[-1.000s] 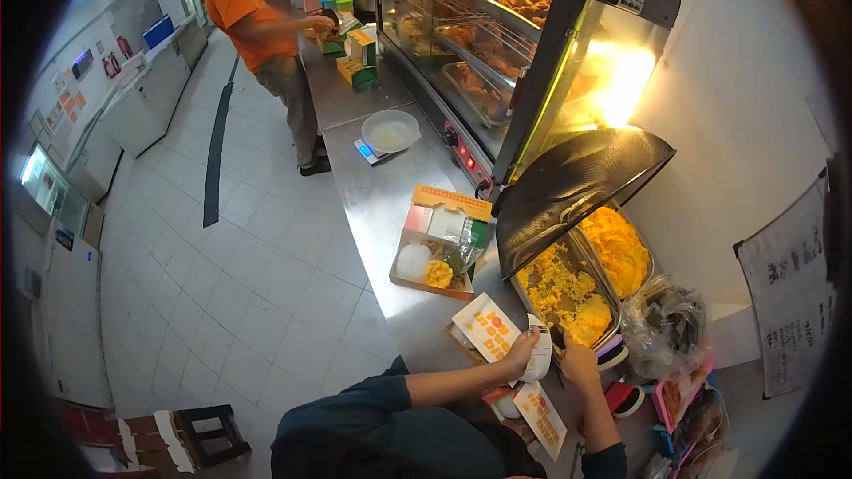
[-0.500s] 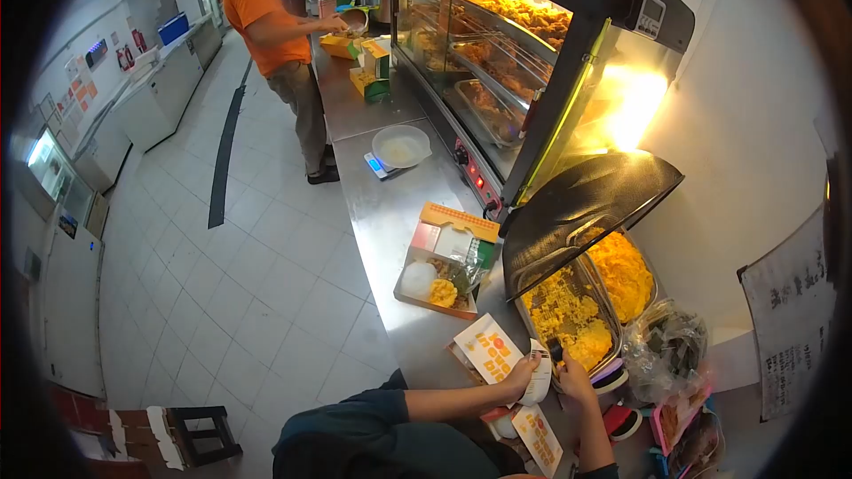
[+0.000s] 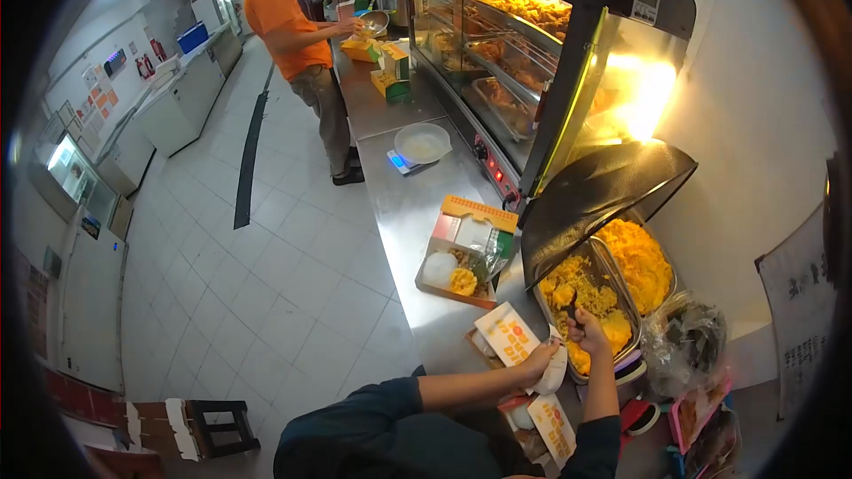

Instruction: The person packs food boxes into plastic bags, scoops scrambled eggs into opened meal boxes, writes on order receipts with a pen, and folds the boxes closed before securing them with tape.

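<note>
My left hand (image 3: pixel 540 365) is closed on a white bowl (image 3: pixel 554 372), beside a box lid with orange lettering (image 3: pixel 509 335). My right hand (image 3: pixel 587 333) grips a dark serving utensil (image 3: pixel 571 307), whose end is in yellow food in a metal tray (image 3: pixel 635 315). Yellow food also fills a second tray (image 3: pixel 672 288) behind it. An open meal box (image 3: pixel 457 293) holds white rice, a yellow portion and other food. Another box with a printed lid (image 3: pixel 552 427) lies below my left hand.
A black mesh cover (image 3: pixel 612 191) leans over the trays. Beyond stand a heated food cabinet (image 3: pixel 497 160) and a bowl on a scale (image 3: pixel 422 144). A person in orange (image 3: pixel 288 27) works at the counter's far end. A plastic bag (image 3: pixel 683 337) lies right.
My right hand has moved up and over the near tray with the utensil. My left hand keeps its hold on the bowl. The view has shifted, and the other person now handles a metal bowl.
</note>
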The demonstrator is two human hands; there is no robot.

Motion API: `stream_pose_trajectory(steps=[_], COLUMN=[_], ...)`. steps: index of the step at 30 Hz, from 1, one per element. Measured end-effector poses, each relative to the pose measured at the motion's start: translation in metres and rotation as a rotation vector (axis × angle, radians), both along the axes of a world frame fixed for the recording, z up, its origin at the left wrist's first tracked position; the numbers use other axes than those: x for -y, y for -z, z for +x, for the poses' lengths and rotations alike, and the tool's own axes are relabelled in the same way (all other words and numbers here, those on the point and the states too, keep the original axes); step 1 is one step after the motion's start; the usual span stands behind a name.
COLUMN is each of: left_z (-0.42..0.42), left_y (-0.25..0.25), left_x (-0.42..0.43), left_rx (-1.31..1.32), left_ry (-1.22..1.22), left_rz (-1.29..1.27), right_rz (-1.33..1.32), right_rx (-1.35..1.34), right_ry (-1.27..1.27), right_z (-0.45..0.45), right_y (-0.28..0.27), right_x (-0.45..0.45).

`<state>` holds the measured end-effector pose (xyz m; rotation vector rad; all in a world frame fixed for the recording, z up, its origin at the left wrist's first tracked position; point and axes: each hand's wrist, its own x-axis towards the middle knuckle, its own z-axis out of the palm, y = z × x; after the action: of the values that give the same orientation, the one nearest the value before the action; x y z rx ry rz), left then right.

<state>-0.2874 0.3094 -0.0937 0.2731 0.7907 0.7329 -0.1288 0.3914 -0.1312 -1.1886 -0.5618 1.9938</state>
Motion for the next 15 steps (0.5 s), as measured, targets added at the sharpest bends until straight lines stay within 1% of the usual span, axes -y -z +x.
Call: stream_pose_trajectory(steps=[2,3,6,8,10,11,12,14,15], left_z=[-0.006,-0.012,-0.048,-0.082,-0.101,-0.102,-0.099,-0.085,-0.075], left_y=[-0.01,0.0,-0.027,-0.041,-0.021,-0.013,-0.009,-0.007,-0.019], left_x=[0.005,0.006,0.019,0.026,0.032,0.036,0.039,0.047,0.049], left_rx=[0.022,0.053,0.287,0.32,0.084,-0.015,-0.114,-0.32,-0.327], left_ry=[0.028,0.108,0.242,0.529,0.856,1.035,1.214,1.244,1.229], left_rz=[-0.091,-0.057,0.111,0.402,0.58,0.569,0.574,0.705,0.731], right_rz=[0.006,-0.049,-0.036,-0.036,0.124,0.073,0.079,0.121,0.117], right_rx=[-0.242,-0.259,-0.304,-0.246,-0.371,-0.37,-0.363,-0.301,-0.305], right_ry=[0.052,0.09,0.258,0.33,0.151,0.196,0.206,0.222,0.225], right_z=[0.002,0.006,0.005,0.011,0.028,0.032,0.033,0.024,0.028], right_y=[0.01,0.014,-0.006,-0.023,-0.02,-0.022,-0.031,-0.071,-0.072], right_x=[0.003,0.004,0.02,0.034,0.052,0.06,0.073,0.1,0.108])
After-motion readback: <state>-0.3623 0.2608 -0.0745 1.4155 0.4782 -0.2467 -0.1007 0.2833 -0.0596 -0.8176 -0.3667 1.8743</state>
